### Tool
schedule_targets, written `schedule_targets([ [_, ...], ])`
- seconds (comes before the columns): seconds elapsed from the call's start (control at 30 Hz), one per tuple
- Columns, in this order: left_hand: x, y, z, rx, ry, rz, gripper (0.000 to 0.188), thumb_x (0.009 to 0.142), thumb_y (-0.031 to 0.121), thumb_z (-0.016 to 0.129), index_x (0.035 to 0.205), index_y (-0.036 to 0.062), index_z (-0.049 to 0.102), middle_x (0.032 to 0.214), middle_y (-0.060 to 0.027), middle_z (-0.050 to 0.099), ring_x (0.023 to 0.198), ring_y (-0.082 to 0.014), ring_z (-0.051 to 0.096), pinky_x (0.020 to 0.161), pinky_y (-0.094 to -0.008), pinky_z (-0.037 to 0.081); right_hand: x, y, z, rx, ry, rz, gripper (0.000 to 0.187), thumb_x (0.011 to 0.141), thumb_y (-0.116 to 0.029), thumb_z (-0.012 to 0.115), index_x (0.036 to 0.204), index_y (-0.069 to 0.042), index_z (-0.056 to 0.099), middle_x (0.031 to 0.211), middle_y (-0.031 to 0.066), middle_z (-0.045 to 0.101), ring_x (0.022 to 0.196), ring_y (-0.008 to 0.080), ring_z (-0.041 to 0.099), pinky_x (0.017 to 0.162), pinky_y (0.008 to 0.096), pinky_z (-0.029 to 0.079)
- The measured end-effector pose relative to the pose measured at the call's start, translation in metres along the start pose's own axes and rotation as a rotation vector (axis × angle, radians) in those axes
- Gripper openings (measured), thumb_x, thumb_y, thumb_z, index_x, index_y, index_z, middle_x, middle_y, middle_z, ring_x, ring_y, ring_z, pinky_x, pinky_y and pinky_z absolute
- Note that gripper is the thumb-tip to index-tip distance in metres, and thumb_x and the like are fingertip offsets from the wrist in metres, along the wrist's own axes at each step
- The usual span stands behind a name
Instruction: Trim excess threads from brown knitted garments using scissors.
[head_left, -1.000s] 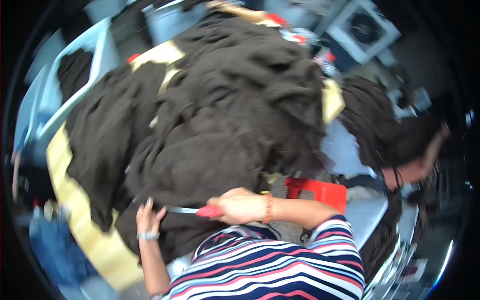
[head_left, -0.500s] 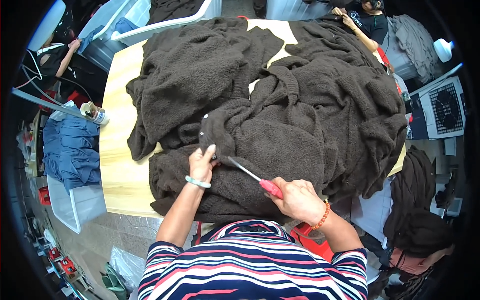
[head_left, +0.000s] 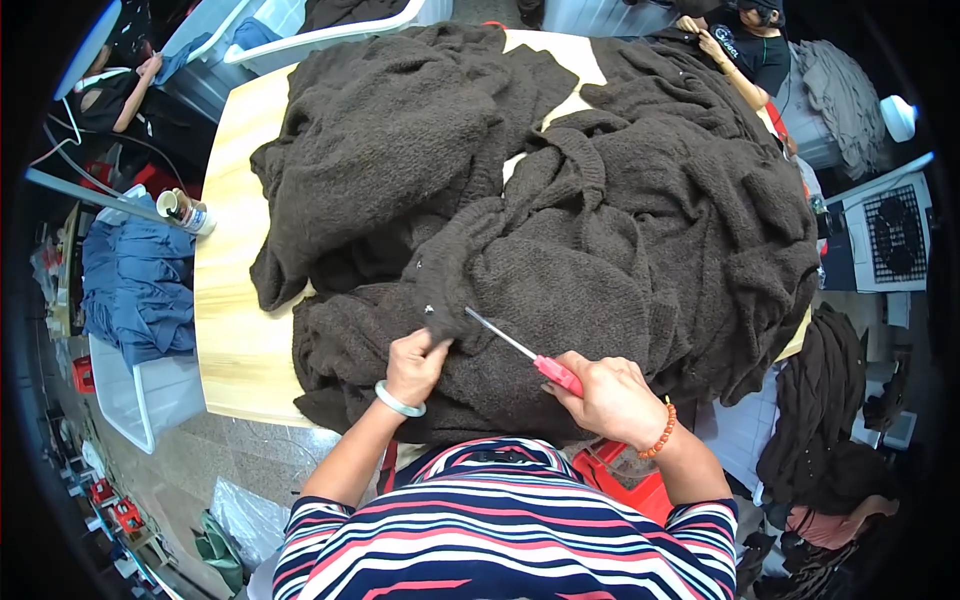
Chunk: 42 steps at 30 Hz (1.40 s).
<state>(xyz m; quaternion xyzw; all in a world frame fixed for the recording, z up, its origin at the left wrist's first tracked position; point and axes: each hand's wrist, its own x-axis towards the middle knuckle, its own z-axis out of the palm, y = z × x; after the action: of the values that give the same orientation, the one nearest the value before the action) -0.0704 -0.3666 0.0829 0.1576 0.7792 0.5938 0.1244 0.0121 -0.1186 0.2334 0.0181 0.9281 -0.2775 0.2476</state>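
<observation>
My left hand (head_left: 415,368) is closed on the edge of a dark brown knitted cardigan (head_left: 560,285), pinching the front band between thumb and fingers. Small shiny snaps (head_left: 429,309) sit on that band just beyond my fingertips. In my right hand (head_left: 618,403) is a red-handled screwdriver (head_left: 557,374), my fingers wrapped round its handle. Its thin metal shaft slants up and left over the cardigan, with the tip close to the band. Whether the tip touches the cloth I cannot tell.
More brown knitwear (head_left: 385,140) is heaped over the wooden table (head_left: 235,330). A jar (head_left: 187,212) stands at the left edge. Blue garments (head_left: 135,290) fill a bin on the left. Co-workers sit at far left and far right. A red stool (head_left: 625,485) is beside me.
My left hand has drawn the cardigan's band nearer to me, straightening it so the snaps sit lower. My right hand has moved slightly right and nearer with the screwdriver.
</observation>
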Motion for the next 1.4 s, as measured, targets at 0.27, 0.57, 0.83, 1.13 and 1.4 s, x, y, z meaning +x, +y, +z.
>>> schedule_targets([
  [0.27,-0.004,0.003,0.009,0.736,-0.210,0.610,0.007,0.072,0.009,0.064,0.073,0.0052,0.058,0.097,-0.0109,0.061,0.108,-0.0339,0.056,0.078,-0.0413,0.043,-0.001,0.012,0.002,-0.047,0.036,0.041,0.024,0.091,-0.030,0.061,0.100,-0.008,0.060,0.069,0.0200,0.063,0.071,0.0403,0.064,0.071,0.0483,0.050],
  [0.57,-0.002,0.020,0.003,0.780,-0.385,0.715,0.006,0.072,0.012,0.060,0.071,0.0058,0.059,0.095,-0.0116,0.059,0.122,-0.0340,0.052,0.076,-0.0432,0.043,-0.006,0.031,-0.012,0.030,-0.286,-0.131,0.028,0.090,-0.031,0.062,0.101,-0.006,0.060,0.070,0.0214,0.064,0.071,0.0413,0.065,0.066,0.0493,0.051],
  [0.83,-0.075,0.022,-0.091,0.296,-1.130,-0.270,0.034,0.088,0.027,0.069,0.076,-0.0039,0.061,0.070,-0.0158,0.058,0.065,-0.0340,0.060,0.060,-0.0394,0.047,0.006,0.073,-0.010,0.288,0.039,-0.039,0.027,0.089,-0.028,0.065,0.105,-0.007,0.059,0.081,0.0205,0.065,0.079,0.0405,0.064,0.069,0.0457,0.050],
  [1.13,0.133,0.070,0.018,0.564,-0.191,0.156,0.035,0.086,0.027,0.070,0.107,-0.0005,0.067,0.096,-0.0163,0.067,0.089,-0.0273,0.065,0.078,-0.0341,0.051,0.022,0.108,0.022,0.361,0.087,0.038,0.024,0.089,-0.028,0.064,0.099,-0.006,0.058,0.077,0.0202,0.062,0.078,0.0417,0.063,0.068,0.0452,0.048],
  [1.4,0.245,-0.019,0.108,1.009,-0.447,-0.394,0.045,0.073,0.027,0.077,0.105,-0.0034,0.068,0.101,-0.0255,0.068,0.098,-0.0379,0.067,0.087,-0.0411,0.054,-0.014,0.124,0.006,0.457,0.214,0.060,0.027,0.089,-0.022,0.067,0.109,-0.005,0.060,0.083,0.0185,0.065,0.079,0.0364,0.066,0.071,0.0394,0.051],
])
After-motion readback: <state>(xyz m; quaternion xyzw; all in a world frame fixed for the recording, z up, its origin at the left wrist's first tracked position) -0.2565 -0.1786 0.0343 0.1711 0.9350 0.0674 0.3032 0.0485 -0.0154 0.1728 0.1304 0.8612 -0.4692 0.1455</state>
